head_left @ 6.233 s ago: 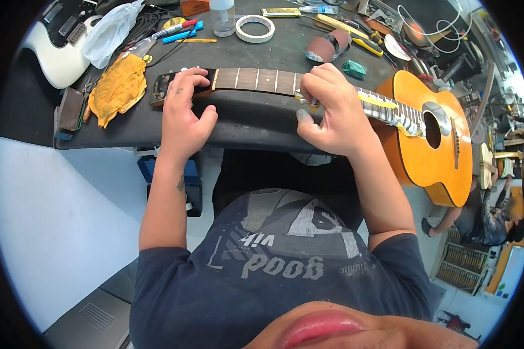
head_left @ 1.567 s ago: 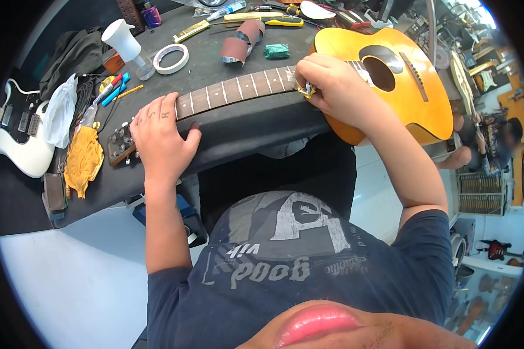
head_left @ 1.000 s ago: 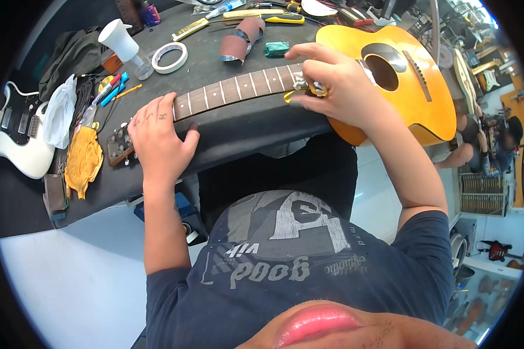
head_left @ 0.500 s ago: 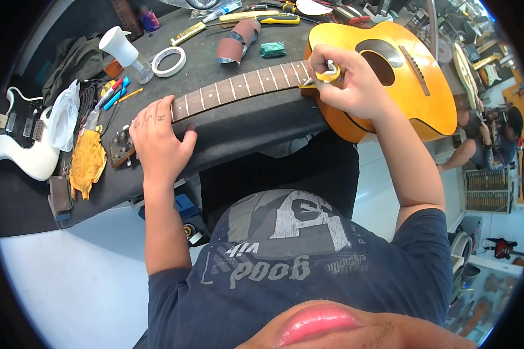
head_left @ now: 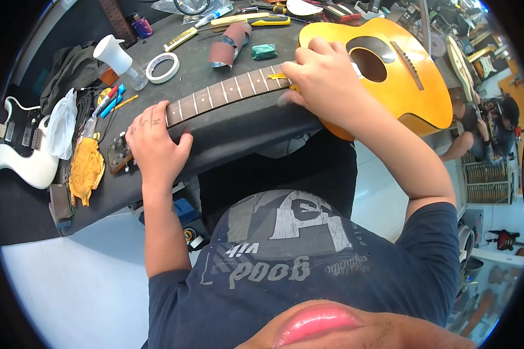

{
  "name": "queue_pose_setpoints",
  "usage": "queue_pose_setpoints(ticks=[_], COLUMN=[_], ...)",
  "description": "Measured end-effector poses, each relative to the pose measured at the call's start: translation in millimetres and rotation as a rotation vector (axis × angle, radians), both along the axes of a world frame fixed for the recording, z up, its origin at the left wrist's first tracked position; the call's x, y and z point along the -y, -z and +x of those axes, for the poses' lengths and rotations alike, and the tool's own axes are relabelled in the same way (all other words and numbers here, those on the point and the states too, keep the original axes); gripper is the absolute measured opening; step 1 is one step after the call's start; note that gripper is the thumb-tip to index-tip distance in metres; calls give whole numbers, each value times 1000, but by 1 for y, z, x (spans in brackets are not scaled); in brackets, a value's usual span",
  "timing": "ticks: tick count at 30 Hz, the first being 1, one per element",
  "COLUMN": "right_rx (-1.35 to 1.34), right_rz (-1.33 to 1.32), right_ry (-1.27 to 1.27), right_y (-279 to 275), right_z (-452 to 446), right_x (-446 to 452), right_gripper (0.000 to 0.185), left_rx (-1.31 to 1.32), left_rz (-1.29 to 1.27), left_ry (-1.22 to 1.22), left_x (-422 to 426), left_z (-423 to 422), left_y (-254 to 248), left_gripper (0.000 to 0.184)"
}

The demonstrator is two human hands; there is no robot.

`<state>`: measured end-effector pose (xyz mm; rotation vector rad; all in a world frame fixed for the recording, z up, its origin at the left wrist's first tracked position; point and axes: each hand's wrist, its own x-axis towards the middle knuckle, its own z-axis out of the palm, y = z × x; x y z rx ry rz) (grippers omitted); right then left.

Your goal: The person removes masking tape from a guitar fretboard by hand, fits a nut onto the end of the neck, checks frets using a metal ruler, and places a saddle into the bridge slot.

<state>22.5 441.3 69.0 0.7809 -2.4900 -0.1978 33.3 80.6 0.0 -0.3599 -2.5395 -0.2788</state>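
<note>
A yellow acoustic guitar lies across the dark bench, its neck pointing left. My left hand is wrapped over the neck near the headstock, thumb along the lower edge. Where the neck meets the body, my right hand is closed around crumpled yellow tape, and a strip of yellow tape shows on the fretboard beside its fingers. Most of the tape is hidden behind that hand.
Behind the neck are a tape roll, a spray bottle, sandpaper and a green packet. A yellow cloth and white electric guitar lie left. Another person sits at far right.
The yellow strips between the strings and frets seen earliest have come off the neck into my right hand, which has shifted slightly left since half a second ago. My left hand stays by the headstock.
</note>
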Motion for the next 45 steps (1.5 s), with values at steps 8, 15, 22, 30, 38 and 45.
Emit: queue_pose_setpoints(ticks=[8, 15, 22, 30, 38, 45], right_rx=[302, 335, 384, 479, 561, 357], right_rz=[-177, -447, -509, -607, -787, -615], right_ry=[-125, -89, -146, -291, -411, -125], right_y=[-21, -17, -10, -8, -7, -14], right_z=[1, 6, 1, -8, -12, -4], right_x=[-29, -54, -59, -64, -86, -88], right_gripper=[10, 13, 31, 32, 20, 26], left_rx=[-26, -42, -39, -35, -21, -16], left_rz=[9, 5, 0, 7, 1, -3], left_ry=[24, 23, 21, 18, 7, 3], left_x=[3, 1, 0, 1, 1, 0], left_z=[0, -2, -1, -2, -1, -2], left_y=[1, 1, 1, 2, 1, 1], left_gripper=[69, 66, 66, 66, 68, 69])
